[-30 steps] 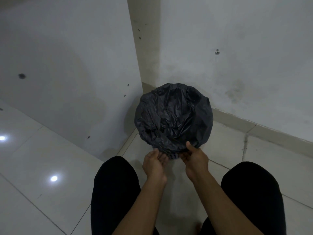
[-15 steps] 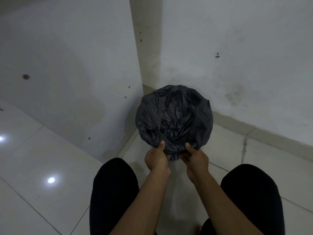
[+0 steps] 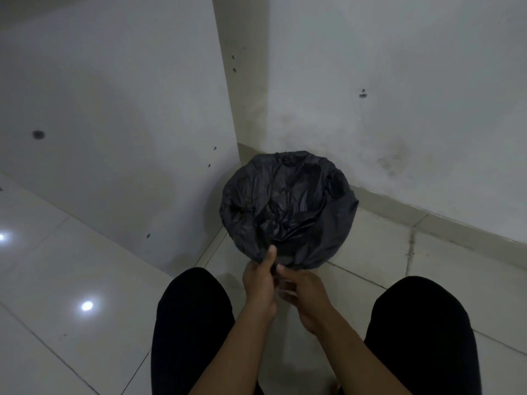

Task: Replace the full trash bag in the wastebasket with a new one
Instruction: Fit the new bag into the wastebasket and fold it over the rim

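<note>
Black plastic trash bag (image 3: pixel 288 206), just beyond both hands
Left hand (image 3: pixel 258 283) pinches near rim; right hand (image 3: pixel 306 295) curled beside (grip unclear).

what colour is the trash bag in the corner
Black, with a slight gloss on its crinkles: the bag shows clearly in the head view, the only one.

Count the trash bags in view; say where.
1. The black trash bag stands on the floor in the room's corner; the left hand pinches its near edge. Others may be hidden.
</note>
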